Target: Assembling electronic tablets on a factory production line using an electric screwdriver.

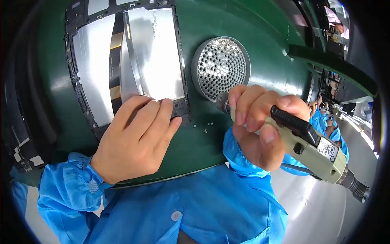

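An opened tablet (162,49) with a dark frame and silver battery panels lies on the green work surface. My left hand (138,140) presses on its lower edge, fingers bent and close together; what lies under the fingertips is hidden. In my right hand (260,122) is an electric screwdriver (315,152), pale green with a black lever. Its clear-looking nose (223,101) points left, beside the lower rim of a round grey tray (195,75) with many holes and shiny bits inside. Several tiny screws (205,131) lie loose between the tablet and the screwdriver.
At the far left lies another dark device part (28,158). A thick green curved bar (333,65) arches across the right side. Farther right, people in blue sleeves (325,122) sit along a cluttered bench. A cord runs below the screwdriver.
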Motion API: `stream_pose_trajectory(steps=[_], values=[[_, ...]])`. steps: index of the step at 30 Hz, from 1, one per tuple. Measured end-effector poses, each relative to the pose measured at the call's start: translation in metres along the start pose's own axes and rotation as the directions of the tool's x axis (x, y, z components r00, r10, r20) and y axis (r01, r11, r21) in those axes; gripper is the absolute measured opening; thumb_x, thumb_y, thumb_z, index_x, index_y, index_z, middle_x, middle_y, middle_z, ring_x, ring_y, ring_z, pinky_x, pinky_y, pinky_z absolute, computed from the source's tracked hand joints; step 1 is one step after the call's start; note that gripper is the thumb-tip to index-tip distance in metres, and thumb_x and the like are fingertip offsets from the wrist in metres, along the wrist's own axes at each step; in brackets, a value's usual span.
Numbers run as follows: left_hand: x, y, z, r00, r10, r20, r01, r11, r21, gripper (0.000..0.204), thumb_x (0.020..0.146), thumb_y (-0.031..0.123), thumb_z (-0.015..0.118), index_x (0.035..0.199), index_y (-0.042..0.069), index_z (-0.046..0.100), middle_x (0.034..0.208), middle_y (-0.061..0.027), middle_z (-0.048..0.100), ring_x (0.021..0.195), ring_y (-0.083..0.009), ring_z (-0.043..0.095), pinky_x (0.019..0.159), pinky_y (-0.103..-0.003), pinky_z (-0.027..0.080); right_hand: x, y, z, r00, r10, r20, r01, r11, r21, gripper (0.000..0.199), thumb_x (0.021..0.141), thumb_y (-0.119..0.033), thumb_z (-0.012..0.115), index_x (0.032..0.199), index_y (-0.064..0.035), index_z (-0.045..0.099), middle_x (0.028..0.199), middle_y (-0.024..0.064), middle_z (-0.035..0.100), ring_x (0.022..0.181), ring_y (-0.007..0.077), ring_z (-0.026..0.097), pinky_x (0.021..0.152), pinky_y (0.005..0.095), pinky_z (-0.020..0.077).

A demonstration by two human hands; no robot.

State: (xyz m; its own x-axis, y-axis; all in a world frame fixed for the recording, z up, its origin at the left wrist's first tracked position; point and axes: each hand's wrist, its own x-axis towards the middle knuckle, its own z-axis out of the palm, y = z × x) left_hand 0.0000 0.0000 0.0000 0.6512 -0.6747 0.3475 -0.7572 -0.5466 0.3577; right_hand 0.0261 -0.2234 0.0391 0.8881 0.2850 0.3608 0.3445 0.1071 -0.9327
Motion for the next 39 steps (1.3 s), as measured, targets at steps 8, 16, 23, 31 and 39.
stream_pose_trajectory(steps=[8,16,23,31,39], values=[[-0.004,-0.001,0.006,1.0,-0.017,0.016,0.018,1.0,-0.016,0.026,0.071,0.006,0.068,0.097,0.004,0.071,0.107,-0.0204,0.064,0.098,-0.0299,0.059,0.09,-0.044,0.049,0.004,0.01,-0.001,0.999,-0.007,0.031,0.005,0.998,0.059,0.042,0.085,-0.012,0.051,0.126,-0.0073,0.043,0.073,0.0065,0.049,0.065,0.0205,0.05,0.065,0.0411,0.041],[-0.007,0.001,0.009,1.0,-0.021,-0.009,0.021,1.0,0.0,0.026,0.071,0.006,0.067,0.096,0.004,0.072,0.107,-0.0191,0.064,0.099,-0.0294,0.059,0.09,-0.044,0.049,0.002,0.009,0.002,0.999,-0.011,0.03,0.01,1.0,0.019,0.044,0.084,-0.012,0.052,0.127,-0.0071,0.043,0.071,0.0069,0.049,0.064,0.0206,0.05,0.065,0.0416,0.0416],[-0.009,0.001,0.008,1.0,-0.027,0.002,0.027,1.0,0.0,0.026,0.071,0.004,0.068,0.096,0.004,0.072,0.107,-0.018,0.065,0.1,-0.0295,0.06,0.092,-0.044,0.049,0.001,0.006,0.005,1.0,-0.021,0.012,0.021,1.0,-0.004,0.044,0.085,-0.013,0.054,0.127,-0.0079,0.044,0.07,0.0058,0.049,0.064,0.0198,0.05,0.064,0.0404,0.0396],[-0.009,0.001,0.01,0.999,-0.01,-0.042,0.011,0.999,0.032,0.018,0.077,0.009,0.069,0.093,0.0,0.072,0.103,-0.0162,0.065,0.099,-0.0271,0.058,0.091,-0.042,0.048,-0.004,-0.04,0.025,0.999,0.042,-0.002,-0.042,0.998,-0.051,0.039,0.084,-0.016,0.058,0.121,-0.0121,0.046,0.07,0.003,0.049,0.063,0.0176,0.051,0.062,0.0365,0.0392],[-0.009,-0.001,0.004,0.999,-0.041,-0.015,0.04,0.998,-0.052,0.023,0.075,0.007,0.066,0.097,0.001,0.071,0.109,-0.0192,0.063,0.106,-0.0298,0.057,0.095,-0.044,0.046,-0.007,-0.026,0.043,0.996,0.08,0.047,-0.076,0.994,-0.081,0.035,0.085,-0.012,0.057,0.117,-0.0097,0.044,0.07,0.0051,0.05,0.062,0.0197,0.053,0.06,0.0388,0.0426]])
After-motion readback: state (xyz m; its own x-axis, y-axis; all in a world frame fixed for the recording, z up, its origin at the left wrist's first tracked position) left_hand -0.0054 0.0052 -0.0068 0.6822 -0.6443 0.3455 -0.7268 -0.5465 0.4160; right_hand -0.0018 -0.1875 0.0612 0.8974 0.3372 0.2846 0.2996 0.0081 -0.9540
